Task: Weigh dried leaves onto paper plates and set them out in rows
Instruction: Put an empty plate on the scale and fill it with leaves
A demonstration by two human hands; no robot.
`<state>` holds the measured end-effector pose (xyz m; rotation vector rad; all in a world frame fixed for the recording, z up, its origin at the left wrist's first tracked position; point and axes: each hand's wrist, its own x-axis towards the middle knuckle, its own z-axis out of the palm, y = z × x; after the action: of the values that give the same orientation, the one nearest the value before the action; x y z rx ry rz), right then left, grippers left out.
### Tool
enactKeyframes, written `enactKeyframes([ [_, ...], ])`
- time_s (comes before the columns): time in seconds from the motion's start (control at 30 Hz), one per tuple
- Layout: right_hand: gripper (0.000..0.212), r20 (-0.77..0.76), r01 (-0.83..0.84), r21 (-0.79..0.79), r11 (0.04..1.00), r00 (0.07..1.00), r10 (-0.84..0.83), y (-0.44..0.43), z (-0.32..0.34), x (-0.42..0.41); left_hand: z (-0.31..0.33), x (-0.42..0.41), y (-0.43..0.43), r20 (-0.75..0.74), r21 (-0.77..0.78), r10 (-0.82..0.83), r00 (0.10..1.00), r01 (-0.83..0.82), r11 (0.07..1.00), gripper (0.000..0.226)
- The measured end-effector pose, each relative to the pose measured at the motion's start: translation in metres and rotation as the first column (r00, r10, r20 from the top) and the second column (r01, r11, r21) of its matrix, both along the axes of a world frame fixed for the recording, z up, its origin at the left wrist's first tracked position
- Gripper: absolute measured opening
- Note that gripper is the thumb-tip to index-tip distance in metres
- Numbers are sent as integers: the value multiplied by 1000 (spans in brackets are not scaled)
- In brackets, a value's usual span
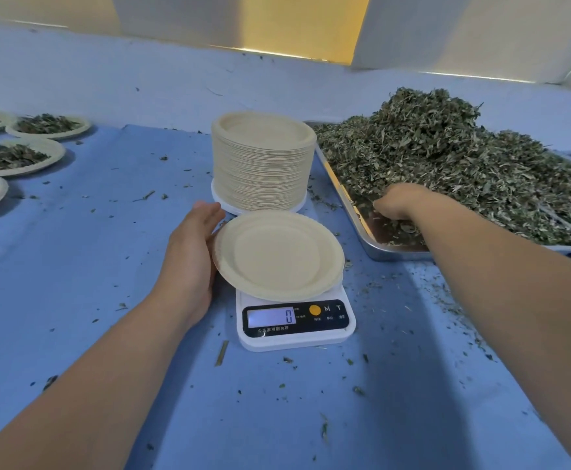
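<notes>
An empty paper plate [277, 254] lies on the white kitchen scale [296, 325], whose display reads 0. My left hand [191, 252] rests flat against the plate's left rim, fingers straight. My right hand [401, 203] reaches into the steel tray [392, 251] at the right, fingers curled down into the heap of dried leaves [447, 164]; the fingertips are hidden in the leaves. A tall stack of empty paper plates [263, 161] stands just behind the scale.
Several filled plates [13, 157] lie in rows at the far left on the blue cloth [91, 249]. Loose leaf bits and a stem [221, 352] are scattered around the scale. A pale wall runs along the table's far side.
</notes>
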<state>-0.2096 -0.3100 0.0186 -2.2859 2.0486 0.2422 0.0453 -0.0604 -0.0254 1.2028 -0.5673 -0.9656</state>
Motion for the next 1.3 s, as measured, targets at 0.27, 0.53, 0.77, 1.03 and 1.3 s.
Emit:
enactKeyframes([
  [0.27, 22, 308, -83, 64, 995, 949, 59, 23, 32, 3, 2, 0, 1, -54, -6, 53, 997, -53, 999, 45],
  [0.53, 45, 236, 0, -285, 958, 969, 70, 22, 15, 5, 7, -2, 3, -82, 3, 61, 995, -61, 998, 33],
  [0.77, 70, -101, -85, 9, 996, 991, 85, 14, -15, 14, 7, -1, 2, -109, 11, 62, 992, -61, 998, 41],
  [1.03, 34, 135, -212, -323, 922, 954, 266, 32, 4, 9, 4, -1, 3, -78, 11, 47, 996, -47, 999, 35],
  [1.3, 49, 259, -212, -266, 940, 924, 282, 43, 7, 9, 4, -1, 5, 5, -16, 16, 1000, -16, 1000, 30],
])
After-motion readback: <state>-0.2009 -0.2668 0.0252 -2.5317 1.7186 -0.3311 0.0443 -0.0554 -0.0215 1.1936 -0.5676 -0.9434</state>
